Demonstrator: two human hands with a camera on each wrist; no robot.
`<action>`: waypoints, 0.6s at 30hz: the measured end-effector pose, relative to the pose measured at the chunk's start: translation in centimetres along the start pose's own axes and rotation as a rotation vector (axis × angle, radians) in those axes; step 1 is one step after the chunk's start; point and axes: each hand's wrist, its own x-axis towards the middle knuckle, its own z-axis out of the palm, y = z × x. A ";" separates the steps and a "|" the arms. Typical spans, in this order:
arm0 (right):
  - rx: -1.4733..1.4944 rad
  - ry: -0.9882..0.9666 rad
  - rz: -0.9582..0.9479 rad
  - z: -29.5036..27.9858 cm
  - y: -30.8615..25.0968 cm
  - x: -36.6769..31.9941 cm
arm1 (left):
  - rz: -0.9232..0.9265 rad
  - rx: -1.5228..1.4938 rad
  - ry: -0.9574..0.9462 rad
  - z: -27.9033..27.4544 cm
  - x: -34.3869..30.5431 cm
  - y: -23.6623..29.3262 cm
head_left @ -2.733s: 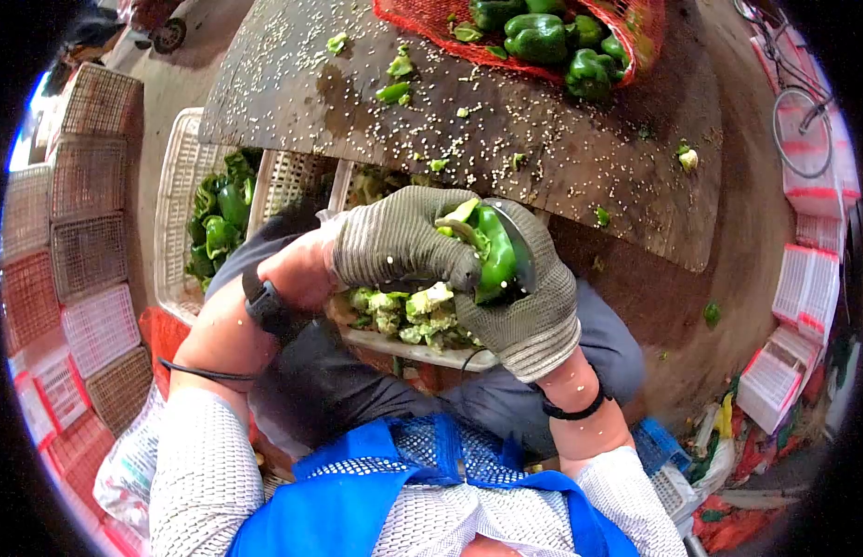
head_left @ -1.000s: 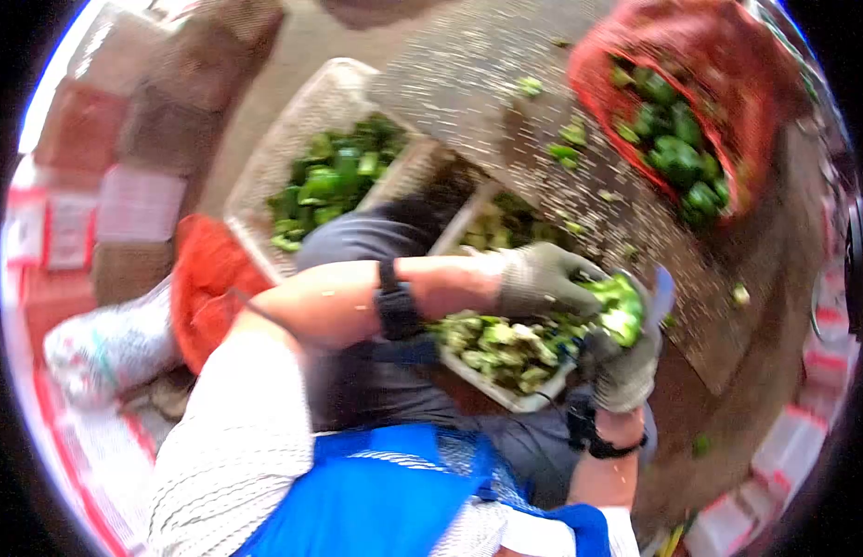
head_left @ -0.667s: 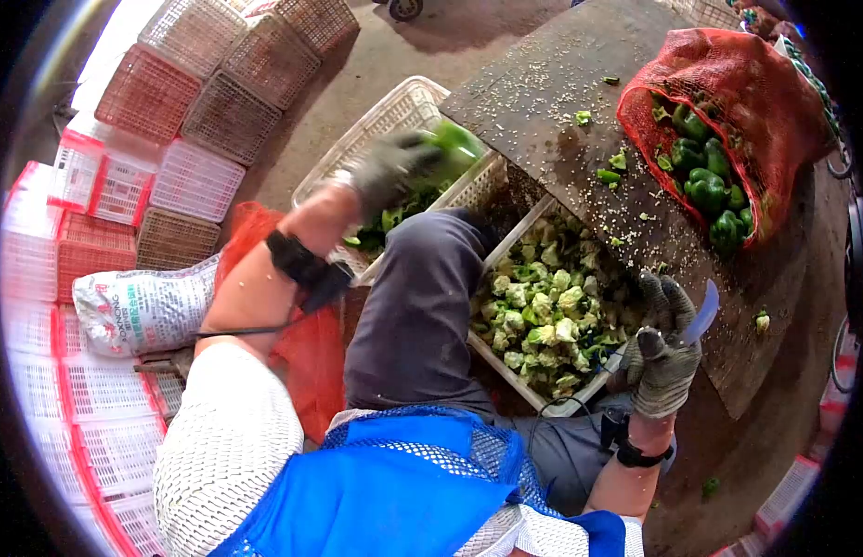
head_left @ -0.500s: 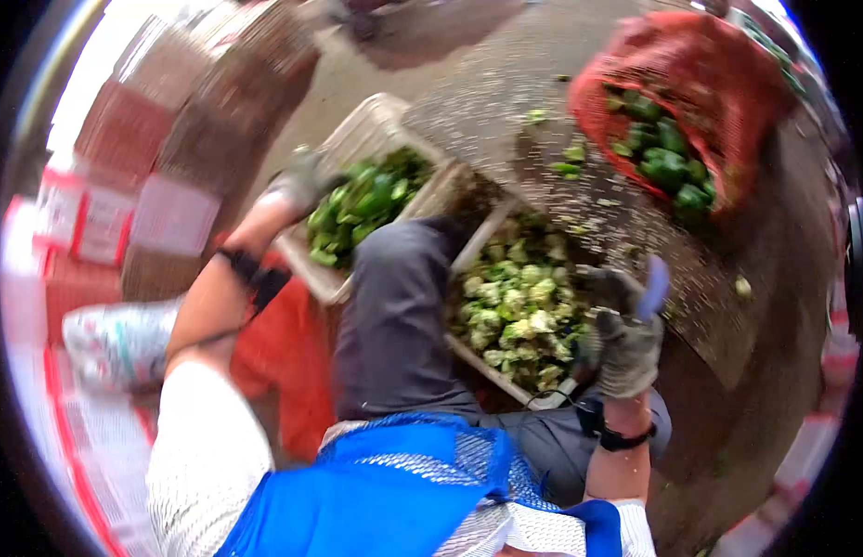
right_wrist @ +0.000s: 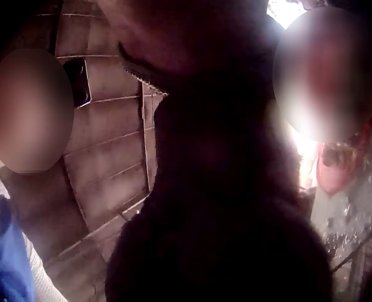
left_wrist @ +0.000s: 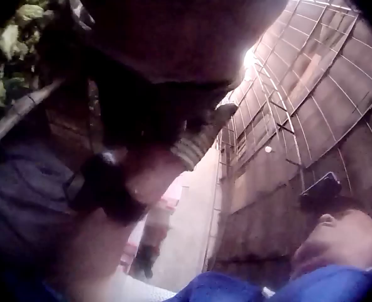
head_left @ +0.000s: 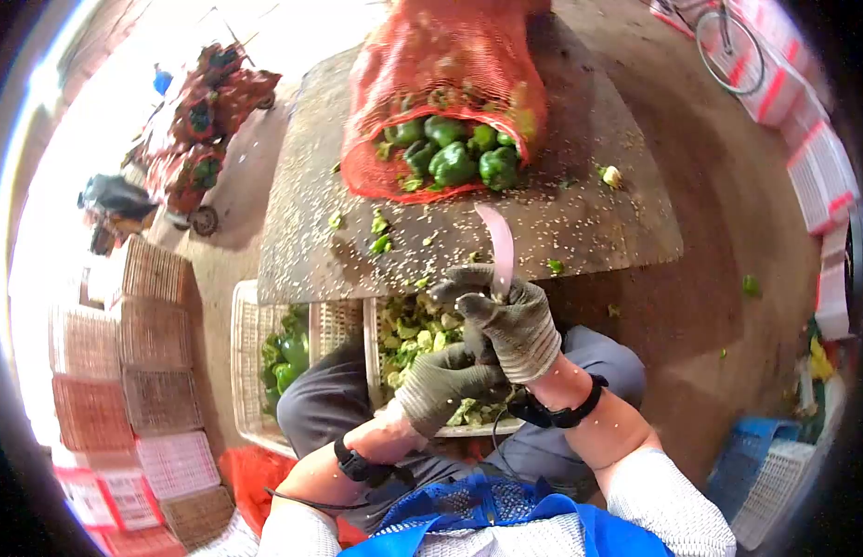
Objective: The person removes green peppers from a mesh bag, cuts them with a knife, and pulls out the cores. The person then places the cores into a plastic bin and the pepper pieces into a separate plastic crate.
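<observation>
My right hand (head_left: 513,325), in a grey-green work glove, grips a knife whose curved blade (head_left: 503,249) points up and away from me. Just below it, my gloved left hand (head_left: 450,388) reaches across, its fingers ending right at the right palm and partly hidden there. I cannot tell whether the left fingers hold anything. Under both hands sits a crate of pale green pepper cores (head_left: 408,339). Further left, cut green peppers (head_left: 285,360) lie in another pale crate (head_left: 248,408). In both wrist views the hands are mostly dark.
On the board (head_left: 598,223) ahead, strewn with seeds and scraps, a red mesh sack (head_left: 441,84) spills whole green bell peppers (head_left: 453,164). Stacked crates (head_left: 153,334) stand at left. More crates (head_left: 821,186) line the right side, near a bicycle wheel (head_left: 730,51).
The left hand carried a cut green pepper to the left crate, let it go, and came back beside the right hand. The right hand kept the knife. The head view swung left, then back.
</observation>
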 end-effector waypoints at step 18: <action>-0.522 0.145 0.170 -3.7 0.1 2.8 | 0.552 1.960 0.469 -6.0 29.8 18.0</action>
